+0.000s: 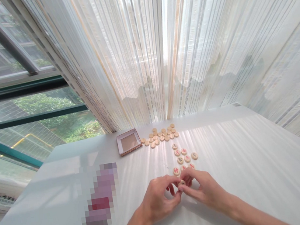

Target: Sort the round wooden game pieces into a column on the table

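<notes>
Facing roughly upward, a marked disc joins both hands

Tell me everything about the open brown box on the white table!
The shallow, rectangular, reddish-brown box looks like cardboard, with pale inner walls and a brown bottom. It lies open side up on the white table, near the striped, see-through curtain. Pale, round, wooden-looking pieces sit by its right side; whether the nearest touches it is unclear.

Bench: white, streaked with pale light bands. Plain discs toward its far edge: light wood tone. Inscribed discs: pale wood, red or black characters. Box: brown interior base. Curtain: white, striped, some bands tan.
</notes>
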The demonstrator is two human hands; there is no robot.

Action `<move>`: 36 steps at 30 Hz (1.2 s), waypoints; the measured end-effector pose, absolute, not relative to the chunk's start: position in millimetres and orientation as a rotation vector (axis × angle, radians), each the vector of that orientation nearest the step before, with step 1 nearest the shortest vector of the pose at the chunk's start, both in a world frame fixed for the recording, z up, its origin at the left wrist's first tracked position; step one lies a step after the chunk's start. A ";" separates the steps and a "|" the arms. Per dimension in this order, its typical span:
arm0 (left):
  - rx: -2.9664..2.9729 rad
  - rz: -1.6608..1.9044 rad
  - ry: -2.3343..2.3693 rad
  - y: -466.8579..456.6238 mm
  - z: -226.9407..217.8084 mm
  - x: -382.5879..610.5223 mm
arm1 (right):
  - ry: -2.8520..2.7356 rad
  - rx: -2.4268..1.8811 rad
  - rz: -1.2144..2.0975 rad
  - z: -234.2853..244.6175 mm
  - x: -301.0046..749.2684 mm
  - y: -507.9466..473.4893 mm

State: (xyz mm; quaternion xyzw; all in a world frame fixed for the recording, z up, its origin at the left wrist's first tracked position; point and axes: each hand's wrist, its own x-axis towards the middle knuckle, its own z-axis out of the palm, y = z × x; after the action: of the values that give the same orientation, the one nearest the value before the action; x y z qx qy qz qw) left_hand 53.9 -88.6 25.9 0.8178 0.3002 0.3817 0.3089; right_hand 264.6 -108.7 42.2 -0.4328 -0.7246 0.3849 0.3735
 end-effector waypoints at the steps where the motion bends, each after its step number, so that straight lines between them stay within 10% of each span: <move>1: 2.184 1.003 0.787 -89.1 25.5 54.2 | -1.858 -1.119 0.979 42.2 264.4 -108.9; 36: 1.990 1.057 1.117 -75.5 15.5 42.3 | -1.419 -1.278 0.758 36.7 313.4 -67.9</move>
State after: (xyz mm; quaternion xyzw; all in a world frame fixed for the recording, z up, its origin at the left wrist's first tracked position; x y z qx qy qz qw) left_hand 42.3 -75.5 15.5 0.7528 0.4226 0.3998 0.3080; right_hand 313.4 -67.9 36.7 -0.5323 -0.5913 0.3156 0.5171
